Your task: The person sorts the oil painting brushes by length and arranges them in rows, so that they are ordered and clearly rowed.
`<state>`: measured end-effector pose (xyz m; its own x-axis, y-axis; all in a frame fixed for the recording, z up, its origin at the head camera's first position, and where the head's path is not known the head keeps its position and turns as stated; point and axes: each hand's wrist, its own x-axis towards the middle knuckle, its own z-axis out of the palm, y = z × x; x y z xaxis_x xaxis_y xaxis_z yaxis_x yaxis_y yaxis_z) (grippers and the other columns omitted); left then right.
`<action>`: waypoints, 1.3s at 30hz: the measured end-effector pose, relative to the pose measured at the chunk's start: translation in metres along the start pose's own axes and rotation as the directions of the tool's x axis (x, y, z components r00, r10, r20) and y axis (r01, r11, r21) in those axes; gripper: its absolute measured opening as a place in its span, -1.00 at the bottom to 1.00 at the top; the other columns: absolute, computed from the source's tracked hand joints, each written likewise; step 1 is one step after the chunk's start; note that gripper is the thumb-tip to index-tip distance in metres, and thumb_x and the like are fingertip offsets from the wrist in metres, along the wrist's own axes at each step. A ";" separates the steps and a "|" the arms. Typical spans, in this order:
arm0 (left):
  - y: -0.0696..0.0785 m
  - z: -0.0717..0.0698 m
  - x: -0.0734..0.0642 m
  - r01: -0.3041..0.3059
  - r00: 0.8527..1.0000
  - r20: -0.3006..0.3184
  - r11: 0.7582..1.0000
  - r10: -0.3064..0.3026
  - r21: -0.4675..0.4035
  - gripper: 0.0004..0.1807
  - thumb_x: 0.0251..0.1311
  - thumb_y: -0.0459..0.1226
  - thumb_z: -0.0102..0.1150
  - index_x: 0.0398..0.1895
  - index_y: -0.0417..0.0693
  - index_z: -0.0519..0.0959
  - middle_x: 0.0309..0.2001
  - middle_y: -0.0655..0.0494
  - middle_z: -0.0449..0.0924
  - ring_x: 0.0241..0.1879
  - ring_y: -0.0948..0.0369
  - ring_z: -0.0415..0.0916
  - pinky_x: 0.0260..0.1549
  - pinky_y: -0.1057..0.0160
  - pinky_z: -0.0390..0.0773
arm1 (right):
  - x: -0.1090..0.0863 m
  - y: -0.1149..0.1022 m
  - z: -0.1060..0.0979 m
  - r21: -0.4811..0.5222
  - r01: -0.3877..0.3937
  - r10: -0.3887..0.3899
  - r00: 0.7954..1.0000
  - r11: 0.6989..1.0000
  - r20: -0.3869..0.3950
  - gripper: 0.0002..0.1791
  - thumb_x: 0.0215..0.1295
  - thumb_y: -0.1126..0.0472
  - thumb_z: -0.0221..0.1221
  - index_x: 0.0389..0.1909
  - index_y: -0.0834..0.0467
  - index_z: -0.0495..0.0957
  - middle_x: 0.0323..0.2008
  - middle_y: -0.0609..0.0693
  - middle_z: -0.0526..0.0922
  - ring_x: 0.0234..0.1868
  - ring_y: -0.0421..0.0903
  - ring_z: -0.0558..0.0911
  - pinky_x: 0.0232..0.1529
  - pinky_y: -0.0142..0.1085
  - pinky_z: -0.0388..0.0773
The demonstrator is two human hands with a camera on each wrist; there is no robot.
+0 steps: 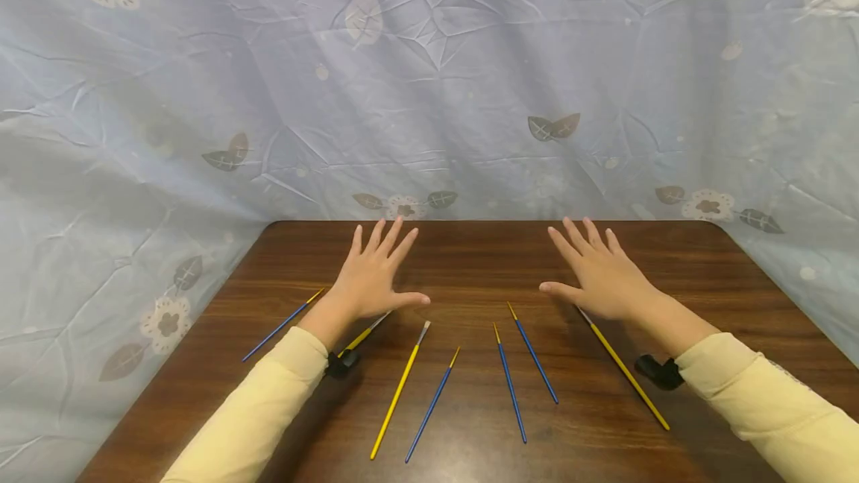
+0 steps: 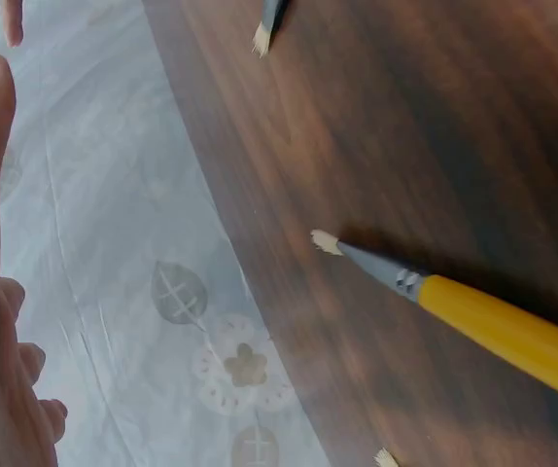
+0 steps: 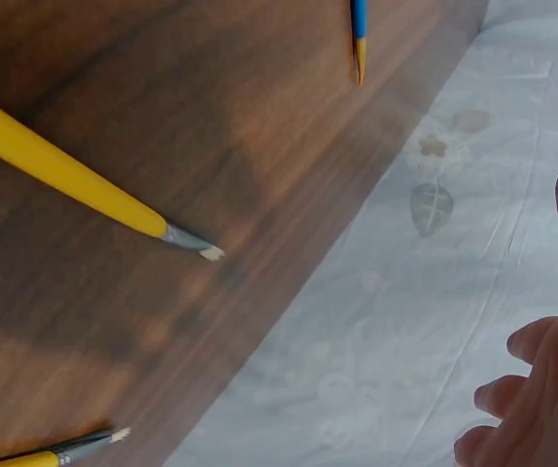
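Both hands hover palm down over the far part of the table, fingers spread and holding nothing. Beneath my left hand lies a yellow paintbrush, partly hidden by the wrist in the head view. A blue paintbrush lies to its left. My right hand is above the bristle end of another yellow paintbrush. Between the hands lie a third yellow paintbrush and several thin blue brushes, among them one blue brush nearer the front and another blue brush further right.
The dark wooden table ends at a straight far edge. A pale patterned cloth hangs behind and around it. Dark wrist mounts show at the left wrist and the right wrist, under cream sleeves.
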<state>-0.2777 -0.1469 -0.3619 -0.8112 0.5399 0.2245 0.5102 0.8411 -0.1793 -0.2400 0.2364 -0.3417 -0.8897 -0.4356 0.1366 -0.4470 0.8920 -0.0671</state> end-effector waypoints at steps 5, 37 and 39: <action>-0.001 -0.005 -0.011 -0.036 0.999 -0.027 0.999 0.035 -0.033 0.21 -0.02 0.59 -0.25 0.57 0.15 -0.24 0.55 -0.05 -0.37 0.48 -0.13 -0.32 0.35 -0.31 -0.29 | -0.009 -0.004 0.003 0.027 0.022 -0.021 0.999 0.999 -0.044 0.01 0.32 -0.41 -0.05 0.54 0.13 -0.13 0.50 0.29 -0.14 0.46 0.33 -0.20 0.36 0.29 -0.22; -0.095 0.025 -0.104 0.162 0.983 0.030 0.793 -0.179 -0.587 -0.06 0.10 0.13 0.32 0.47 -0.05 0.19 0.40 -0.15 0.20 0.27 -0.19 0.26 0.10 -0.25 0.40 | -0.063 -0.057 0.053 0.453 0.007 0.068 0.986 0.892 -0.150 -0.15 0.25 -0.17 0.25 0.37 0.30 0.26 0.28 0.23 0.41 0.19 0.24 0.48 0.10 0.16 0.47; -0.103 0.028 -0.109 0.175 0.980 0.036 0.774 -0.193 -0.608 -0.09 0.10 0.06 0.36 0.45 -0.11 0.22 0.37 -0.17 0.24 0.30 -0.21 0.22 0.14 -0.28 0.34 | -0.066 -0.059 0.055 0.477 0.002 0.077 0.986 0.879 -0.146 -0.17 0.24 -0.16 0.26 0.34 0.30 0.29 0.23 0.25 0.45 0.17 0.24 0.49 0.07 0.14 0.49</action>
<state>-0.2494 -0.2933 -0.3952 -0.9044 0.3655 0.2200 0.4265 0.7646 0.4832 -0.1604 0.2056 -0.4015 -0.8985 -0.3433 0.2737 -0.4387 0.7254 -0.5303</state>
